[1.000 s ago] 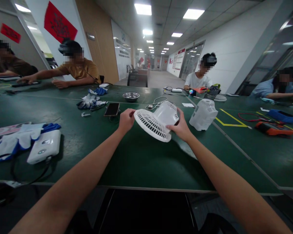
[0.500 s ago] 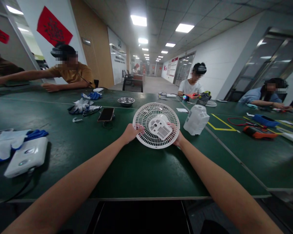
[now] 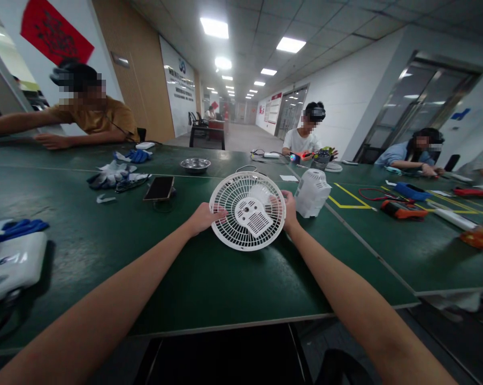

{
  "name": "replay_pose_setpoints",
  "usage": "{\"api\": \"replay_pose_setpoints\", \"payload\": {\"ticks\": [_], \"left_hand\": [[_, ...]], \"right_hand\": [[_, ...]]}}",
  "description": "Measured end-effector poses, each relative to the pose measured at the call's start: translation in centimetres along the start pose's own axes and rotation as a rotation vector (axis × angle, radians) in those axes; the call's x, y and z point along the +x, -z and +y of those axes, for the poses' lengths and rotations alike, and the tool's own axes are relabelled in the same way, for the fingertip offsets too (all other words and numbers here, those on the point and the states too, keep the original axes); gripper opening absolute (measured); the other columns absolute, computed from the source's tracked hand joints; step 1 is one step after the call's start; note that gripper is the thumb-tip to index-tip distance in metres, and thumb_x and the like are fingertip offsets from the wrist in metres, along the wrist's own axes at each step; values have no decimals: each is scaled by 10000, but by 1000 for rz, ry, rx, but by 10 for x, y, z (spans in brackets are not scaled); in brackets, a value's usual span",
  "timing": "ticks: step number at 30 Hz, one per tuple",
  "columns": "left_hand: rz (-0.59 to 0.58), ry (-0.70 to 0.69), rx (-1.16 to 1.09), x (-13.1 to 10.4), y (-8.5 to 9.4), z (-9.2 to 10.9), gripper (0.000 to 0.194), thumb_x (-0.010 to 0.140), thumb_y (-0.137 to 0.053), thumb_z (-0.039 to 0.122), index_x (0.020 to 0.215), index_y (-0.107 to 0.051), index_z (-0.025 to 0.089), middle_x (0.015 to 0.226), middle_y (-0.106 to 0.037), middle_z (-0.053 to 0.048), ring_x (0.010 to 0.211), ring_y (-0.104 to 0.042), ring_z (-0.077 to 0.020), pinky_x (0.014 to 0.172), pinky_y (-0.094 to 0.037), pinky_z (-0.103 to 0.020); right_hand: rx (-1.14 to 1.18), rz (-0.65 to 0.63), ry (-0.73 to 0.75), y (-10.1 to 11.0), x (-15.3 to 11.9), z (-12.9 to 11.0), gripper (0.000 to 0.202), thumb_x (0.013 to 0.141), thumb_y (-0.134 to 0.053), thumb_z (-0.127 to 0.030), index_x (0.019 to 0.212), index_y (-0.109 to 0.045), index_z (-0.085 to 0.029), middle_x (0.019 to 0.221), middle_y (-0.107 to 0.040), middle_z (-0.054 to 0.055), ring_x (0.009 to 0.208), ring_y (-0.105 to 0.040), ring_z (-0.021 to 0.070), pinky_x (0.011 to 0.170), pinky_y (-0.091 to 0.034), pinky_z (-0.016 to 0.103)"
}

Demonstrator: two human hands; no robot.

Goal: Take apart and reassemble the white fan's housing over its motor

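Note:
Both my hands hold a round white fan grille (image 3: 254,218) with a slotted centre piece, tilted above the green table (image 3: 225,289). My left hand (image 3: 203,217) grips its left rim, the thumb lying over the bars. At the right rim my right hand (image 3: 290,211) has its fingers closed round the edge, partly behind the grille. Just right of that hand a white plastic housing (image 3: 312,193) stands upright on the table.
Left on the table are a phone (image 3: 159,188), gloves (image 3: 113,175), a white device (image 3: 18,262) and a metal bowl (image 3: 195,165). An orange multimeter (image 3: 404,209) lies right. Several people sit across the table.
The view has turned a little to the right. My right hand has moved from behind the grille's lower right to its right rim, and the grille has turned slightly.

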State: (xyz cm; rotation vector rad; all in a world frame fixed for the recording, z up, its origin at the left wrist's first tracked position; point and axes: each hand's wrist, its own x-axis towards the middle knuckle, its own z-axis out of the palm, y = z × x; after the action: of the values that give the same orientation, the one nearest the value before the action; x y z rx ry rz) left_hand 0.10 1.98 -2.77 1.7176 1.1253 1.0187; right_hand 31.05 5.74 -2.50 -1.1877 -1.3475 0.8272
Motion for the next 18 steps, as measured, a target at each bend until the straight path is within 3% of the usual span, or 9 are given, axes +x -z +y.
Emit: {"api": "replay_pose_setpoints", "payload": {"ticks": [3, 7, 12, 18], "left_hand": [[-14, 1, 4, 2, 1, -2, 297, 823, -770, 470, 813, -760, 173, 796, -774, -69, 758, -733, -228, 804, -610, -406], [3, 39, -14, 5, 8, -7, 341, 791, -794, 496, 847, -762, 160, 807, -778, -71, 756, -735, -235, 793, -613, -410], [119, 102, -64, 11, 31, -23, 422, 707, -847, 514, 884, -761, 142, 831, -782, -88, 807, -752, -264, 820, -620, -438], [301, 101, -149, 17, 51, -44, 485, 578, -927, 490, 857, -757, 132, 782, -773, -94, 789, -758, -297, 826, -614, -479]], "right_hand": [[-134, 207, 43, 14, 8, -1, 635, 799, -672, -555, 1307, -463, -238, 1114, -687, 82, 946, -674, 246, 863, -567, 401], [-532, 452, 187, 37, 16, 1, 557, 813, -692, -467, 1266, -555, -173, 1110, -681, 124, 974, -636, 260, 963, -501, 410], [-808, 431, 292, 43, 13, 5, 433, 819, -694, -374, 1191, -600, -172, 1146, -618, 138, 1096, -553, 286, 1063, -420, 423], [-919, 385, 252, 35, 10, 3, 410, 736, -722, -242, 1130, -620, -189, 1134, -527, 126, 1107, -499, 313, 1041, -416, 474]]}}
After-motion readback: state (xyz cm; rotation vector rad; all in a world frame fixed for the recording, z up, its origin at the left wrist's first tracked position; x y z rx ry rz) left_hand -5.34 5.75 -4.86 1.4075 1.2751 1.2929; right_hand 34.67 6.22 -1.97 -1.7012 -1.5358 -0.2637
